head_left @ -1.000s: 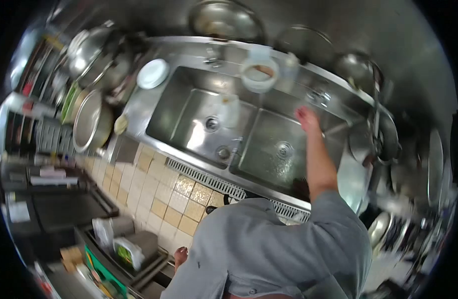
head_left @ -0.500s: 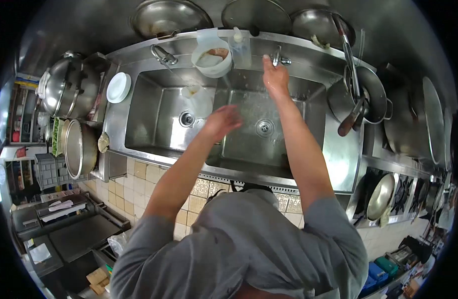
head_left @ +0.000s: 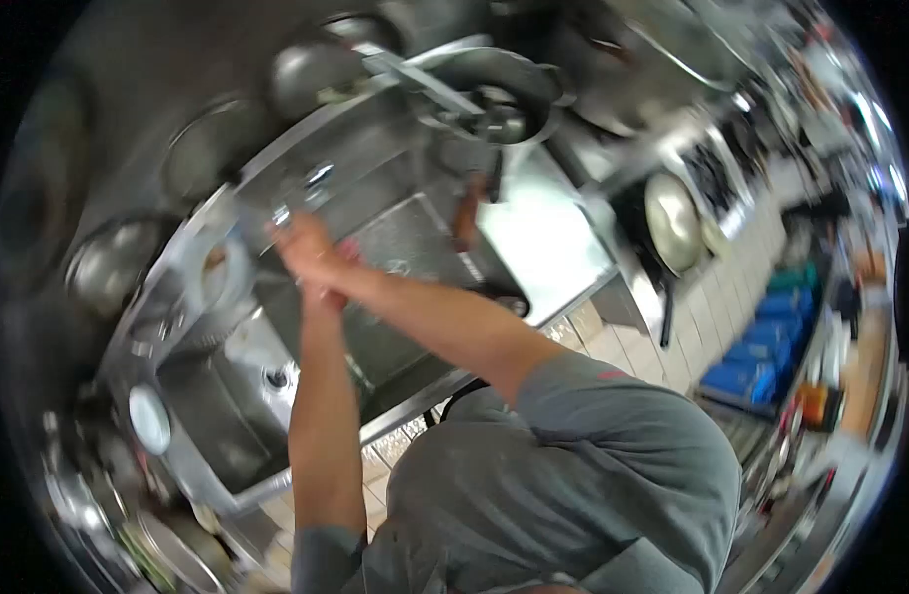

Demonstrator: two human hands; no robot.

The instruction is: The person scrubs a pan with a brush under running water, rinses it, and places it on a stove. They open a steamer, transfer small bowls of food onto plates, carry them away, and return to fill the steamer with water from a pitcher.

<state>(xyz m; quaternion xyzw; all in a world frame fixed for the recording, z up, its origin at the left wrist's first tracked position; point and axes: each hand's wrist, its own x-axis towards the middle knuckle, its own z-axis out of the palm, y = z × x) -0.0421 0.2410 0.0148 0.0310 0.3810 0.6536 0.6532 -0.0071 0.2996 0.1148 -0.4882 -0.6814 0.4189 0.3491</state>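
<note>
My right hand [head_left: 308, 246] is over the sink beside the faucet [head_left: 321, 176], its fingertips near the small metal fitting [head_left: 282, 214]; its fingers are blurred. Just below, my left hand [head_left: 328, 293] overlaps it, with its fingers mostly hidden. Nothing held shows clearly in either. Under the hands lies one basin [head_left: 395, 327] of the double steel sink. A white container [head_left: 220, 272] stands at the sink's back edge, left of my hands. In the other basin [head_left: 212, 396] a whitish object [head_left: 256, 346] lies by the drain.
A large pot [head_left: 504, 74] with long-handled utensils stands right of the sink. White plates [head_left: 149, 420] are stacked at its left end. Pans [head_left: 113, 265] lean along the back wall. A pale round pan [head_left: 673, 223] and blue containers [head_left: 761, 342] are farther right.
The view has swung to the right and tilted, with blur. My left hand has come from above the sink's middle to my right hand, and the two now overlap.
</note>
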